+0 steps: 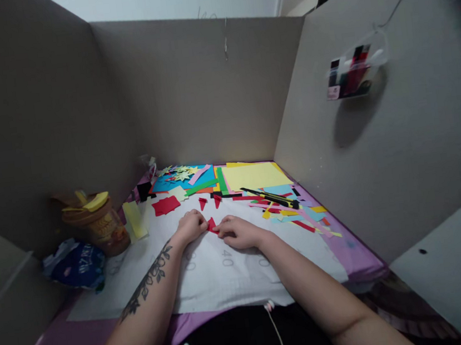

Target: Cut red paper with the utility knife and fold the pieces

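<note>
A small folded piece of red paper (212,225) sits between my two hands, low over the white sheet (151,277). My left hand (192,226) pinches its left side, fingers closed. On the right side, my right hand (235,232) has its thumb and fingertips pressed on the same piece. Just beyond lie two small folded red paper pieces (217,200), side by side. A stack of red paper squares (166,205) rests to the left of them. Part of the held piece is covered by my fingers.
At right, a yellow-black utility knife (275,197) lies on scattered paper strips (303,217). Yellow sheets (256,175) and a blue sheet (160,185) with paper stars (182,174) are behind. A brown-lidded tub (105,227) and blue packet (76,267) stand left. Grey panels (203,86) surround the table.
</note>
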`<state>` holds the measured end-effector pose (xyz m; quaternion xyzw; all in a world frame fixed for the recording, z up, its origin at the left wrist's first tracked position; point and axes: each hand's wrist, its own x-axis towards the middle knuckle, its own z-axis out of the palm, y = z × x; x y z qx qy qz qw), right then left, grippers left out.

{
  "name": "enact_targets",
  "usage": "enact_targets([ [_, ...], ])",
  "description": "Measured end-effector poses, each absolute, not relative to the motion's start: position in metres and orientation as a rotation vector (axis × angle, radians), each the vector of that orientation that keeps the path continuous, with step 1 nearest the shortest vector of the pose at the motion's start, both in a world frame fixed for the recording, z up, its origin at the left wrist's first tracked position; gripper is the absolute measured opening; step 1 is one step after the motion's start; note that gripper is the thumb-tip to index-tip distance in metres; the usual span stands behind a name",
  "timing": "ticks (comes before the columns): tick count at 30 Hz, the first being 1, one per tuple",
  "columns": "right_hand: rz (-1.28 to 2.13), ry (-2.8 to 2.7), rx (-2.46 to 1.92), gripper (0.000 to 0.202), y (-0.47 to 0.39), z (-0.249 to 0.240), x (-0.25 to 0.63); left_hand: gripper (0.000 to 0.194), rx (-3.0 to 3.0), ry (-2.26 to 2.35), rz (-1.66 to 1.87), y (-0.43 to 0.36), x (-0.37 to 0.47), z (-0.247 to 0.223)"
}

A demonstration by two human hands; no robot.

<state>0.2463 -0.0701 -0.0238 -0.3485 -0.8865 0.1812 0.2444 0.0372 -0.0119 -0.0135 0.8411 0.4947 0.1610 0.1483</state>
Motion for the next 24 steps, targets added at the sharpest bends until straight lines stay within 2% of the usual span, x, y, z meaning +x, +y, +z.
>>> enact_targets([
  [3,0.469,-2.431,-0.947,0.027,-0.0701,-0.0241,0.2458,0.009,2.397,1.406,0.498,-0.0105,0.0348,-0.0136],
  [11,0.471,-2.433,-0.931,0.025,-0.0696,-0.0245,0.2453,0.014,2.347,1.443,0.533,-0.0102,0.0334,-0.0145],
  [14,0.477,-2.436,-0.941,0.025,-0.0702,-0.0232,0.2455,0.03,2.35,1.479,0.515,-0.014,0.036,-0.0137],
  [17,0.478,-2.431,-0.962,0.025,-0.0713,-0.0212,0.2456,0.062,2.38,1.478,0.473,-0.0175,0.0375,-0.0125],
  [19,0.476,-2.434,-0.955,0.024,-0.0718,-0.0201,0.2456,0.077,2.389,1.477,0.44,-0.0183,0.0375,-0.0118],
  [21,0.477,-2.442,-0.948,0.024,-0.072,-0.0194,0.2456,0.079,2.381,1.477,0.41,-0.0177,0.0371,-0.0111],
  [24,0.482,-2.447,-0.956,0.023,-0.0715,-0.0194,0.2455,0.072,2.355,1.467,0.385,-0.0157,0.0363,-0.0099],
])
